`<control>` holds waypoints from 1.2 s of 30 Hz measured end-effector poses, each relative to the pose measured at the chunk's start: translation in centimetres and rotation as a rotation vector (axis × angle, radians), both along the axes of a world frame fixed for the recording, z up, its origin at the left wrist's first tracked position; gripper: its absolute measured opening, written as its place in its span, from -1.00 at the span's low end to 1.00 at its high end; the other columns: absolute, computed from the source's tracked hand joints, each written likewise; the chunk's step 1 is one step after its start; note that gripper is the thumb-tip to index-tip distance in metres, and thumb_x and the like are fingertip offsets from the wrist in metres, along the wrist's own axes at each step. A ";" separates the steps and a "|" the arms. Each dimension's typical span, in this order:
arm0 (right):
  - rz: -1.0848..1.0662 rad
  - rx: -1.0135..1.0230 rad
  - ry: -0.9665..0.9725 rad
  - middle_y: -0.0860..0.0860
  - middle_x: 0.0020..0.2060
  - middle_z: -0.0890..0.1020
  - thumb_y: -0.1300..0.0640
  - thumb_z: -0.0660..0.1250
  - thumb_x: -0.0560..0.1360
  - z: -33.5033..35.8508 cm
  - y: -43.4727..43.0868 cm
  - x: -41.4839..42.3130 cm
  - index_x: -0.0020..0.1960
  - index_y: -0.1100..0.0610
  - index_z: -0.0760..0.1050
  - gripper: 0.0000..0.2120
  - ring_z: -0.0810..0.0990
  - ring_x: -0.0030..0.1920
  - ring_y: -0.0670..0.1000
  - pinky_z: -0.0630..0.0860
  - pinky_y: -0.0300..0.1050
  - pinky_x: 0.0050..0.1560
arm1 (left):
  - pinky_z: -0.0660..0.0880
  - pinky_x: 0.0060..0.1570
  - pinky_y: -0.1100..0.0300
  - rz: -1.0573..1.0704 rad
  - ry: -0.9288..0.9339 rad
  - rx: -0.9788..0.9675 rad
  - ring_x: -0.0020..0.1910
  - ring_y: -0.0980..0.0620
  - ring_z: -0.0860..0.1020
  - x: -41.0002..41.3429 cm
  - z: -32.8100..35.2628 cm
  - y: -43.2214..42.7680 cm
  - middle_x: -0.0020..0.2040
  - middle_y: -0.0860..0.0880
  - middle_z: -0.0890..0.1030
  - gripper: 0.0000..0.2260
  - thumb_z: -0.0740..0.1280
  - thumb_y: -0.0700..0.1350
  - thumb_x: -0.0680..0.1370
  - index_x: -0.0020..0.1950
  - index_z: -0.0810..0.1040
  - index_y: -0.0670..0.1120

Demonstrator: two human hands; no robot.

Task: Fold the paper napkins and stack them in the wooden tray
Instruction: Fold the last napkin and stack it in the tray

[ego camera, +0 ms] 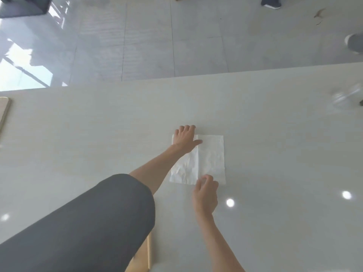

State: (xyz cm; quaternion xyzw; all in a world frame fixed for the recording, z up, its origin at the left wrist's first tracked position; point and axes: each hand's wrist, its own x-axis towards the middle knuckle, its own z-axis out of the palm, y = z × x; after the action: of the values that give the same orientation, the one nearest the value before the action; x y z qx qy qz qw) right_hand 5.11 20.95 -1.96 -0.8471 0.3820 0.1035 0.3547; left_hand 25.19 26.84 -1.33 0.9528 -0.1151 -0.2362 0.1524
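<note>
Napkin [210, 160]: white, a bit wrinkly, flat on the table [275, 154], near the middle. Crease down it from far edge to near edge.

Left hand [185, 138]: on the far left corner of napkin. Palm down, fingers [186, 128] curled over the far edge, thumb out to the right on the paper. Pressing, not clamped on anything. Dark sleeve [88, 222] on that arm, big and close at the bottom left.

Right hand [205, 195]: at the near edge of napkin, by the crease. Fingertips bunched close together right at the paper's edge. Pinching the paper or only touching it: cannot tell, too blurry.

Wood piece [146, 258] at the bottom, poking out from under the sleeve. More wood [5, 112] at the left edge of table. Blurry clear thing [345, 99] far right on table. Shiny grey floor [157, 36] past the table. Shoe [271, 2] at the top, another shoe [354, 43] at the right.
</note>
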 end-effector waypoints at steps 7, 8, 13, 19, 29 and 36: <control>0.074 0.022 -0.005 0.03 0.11 0.47 0.08 0.21 0.65 -0.5 -0.5 -1.6 0.29 0.05 0.41 -0.77 0.60 0.03 0.10 0.43 -0.10 -0.21 | 0.26 0.34 0.01 -0.103 0.034 0.174 0.32 -0.21 0.34 -0.8 -0.8 -2.0 0.28 -0.14 0.44 -0.76 0.31 -0.02 0.61 0.24 0.53 -0.08; 0.064 0.054 -0.010 0.04 0.14 0.46 0.08 0.21 0.65 -0.4 -0.6 -2.1 0.30 0.05 0.42 -0.77 0.60 0.04 0.10 0.45 -0.10 -0.18 | 0.28 0.31 0.01 -0.122 0.046 0.147 0.31 -0.21 0.36 -1.0 0.0 -1.8 0.27 -0.15 0.47 -0.77 0.28 -0.06 0.61 0.23 0.52 -0.10; -0.085 0.398 -0.208 0.04 0.35 0.37 -0.04 0.22 0.65 2.5 -0.9 -5.3 0.48 -0.04 0.34 -0.59 0.50 0.26 0.06 0.49 0.00 0.26 | 0.32 -0.17 0.09 -0.061 0.172 -0.274 -0.11 -0.15 0.47 -4.4 8.8 2.4 -0.10 -0.02 0.48 -0.90 0.25 -0.12 0.64 0.07 0.35 -0.10; -0.092 0.909 -0.382 -0.36 0.43 0.34 -0.27 0.17 0.63 11.7 2.2 -6.4 0.56 -0.37 0.00 -0.42 0.36 0.43 -0.29 0.25 -0.01 0.52 | 0.39 -0.25 0.28 0.367 0.149 -0.863 -0.25 0.08 0.48 -12.1 22.8 13.5 -0.14 0.05 0.53 -0.81 0.34 -0.10 0.64 0.08 0.35 -0.13; 0.222 0.962 -0.583 -0.02 0.24 0.62 0.15 0.38 0.60 22.9 14.0 -6.1 0.53 -0.22 0.26 -0.39 0.67 0.05 -0.17 0.58 -0.29 0.00 | 0.62 0.09 -0.21 0.768 -0.173 -1.085 0.05 -0.21 0.67 -25.9 29.5 28.9 0.14 -0.18 0.64 -0.55 0.40 -0.09 0.59 0.36 0.32 0.25; 0.447 0.754 -0.684 -0.20 0.03 0.72 0.27 0.37 0.59 26.1 14.7 -8.0 0.25 -0.14 0.59 -0.64 0.66 0.04 -0.13 0.52 -0.37 0.00 | 0.59 0.11 0.08 0.703 -0.177 -1.001 0.11 0.07 0.64 -30.2 29.6 32.9 0.17 0.10 0.65 -0.71 0.46 -0.08 0.55 0.22 0.62 0.21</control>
State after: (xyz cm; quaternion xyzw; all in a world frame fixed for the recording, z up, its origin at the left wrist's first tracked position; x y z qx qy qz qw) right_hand -2.93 35.67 24.13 -0.7073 -0.0075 0.0249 0.7065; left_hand -4.97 59.72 28.30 0.7626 0.0968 -0.0092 0.6395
